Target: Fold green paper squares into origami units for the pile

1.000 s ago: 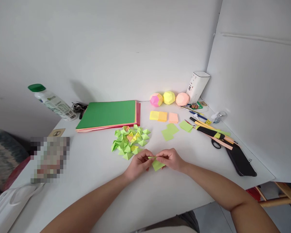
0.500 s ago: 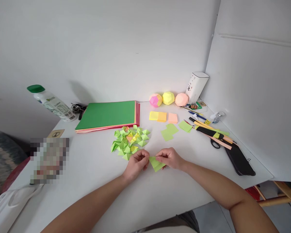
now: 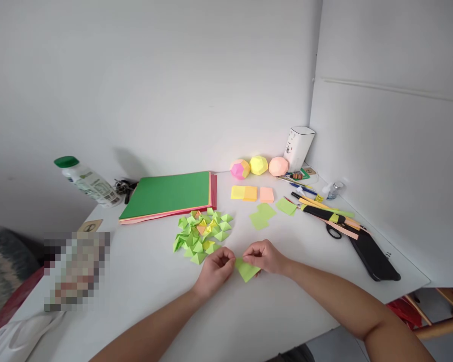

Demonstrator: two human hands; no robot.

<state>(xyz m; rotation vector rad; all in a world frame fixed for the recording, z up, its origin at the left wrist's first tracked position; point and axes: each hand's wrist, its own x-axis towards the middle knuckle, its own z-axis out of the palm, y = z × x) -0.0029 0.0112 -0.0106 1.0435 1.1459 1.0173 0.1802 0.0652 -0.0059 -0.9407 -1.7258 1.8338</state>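
A small green paper square (image 3: 246, 270) is held just above the white table, between my two hands. My left hand (image 3: 216, 269) pinches its left corner with thumb and finger. At its upper right edge, my right hand (image 3: 264, 257) grips it, thumb on top and other fingers partly hidden behind. Beyond my left hand lies a pile of folded paper pieces (image 3: 200, 234), mostly green with a few yellow and orange ones. Loose green paper squares (image 3: 261, 216) rest on the table past my right hand, and another green sheet (image 3: 286, 206) is to their right.
Paper balls (image 3: 258, 165) line the wall behind yellow, orange and pink note pads (image 3: 243, 193). Coloured sheets (image 3: 166, 193) are stacked at back left, near a bottle (image 3: 90, 183). Scissors (image 3: 334, 231), a cutter (image 3: 322, 213), pens and a black phone (image 3: 375, 256) lie on the right.
The camera view has tilted up slightly, so everything sits lower in the picture. Both hands keep their pinch on the green paper, which shows little other change.
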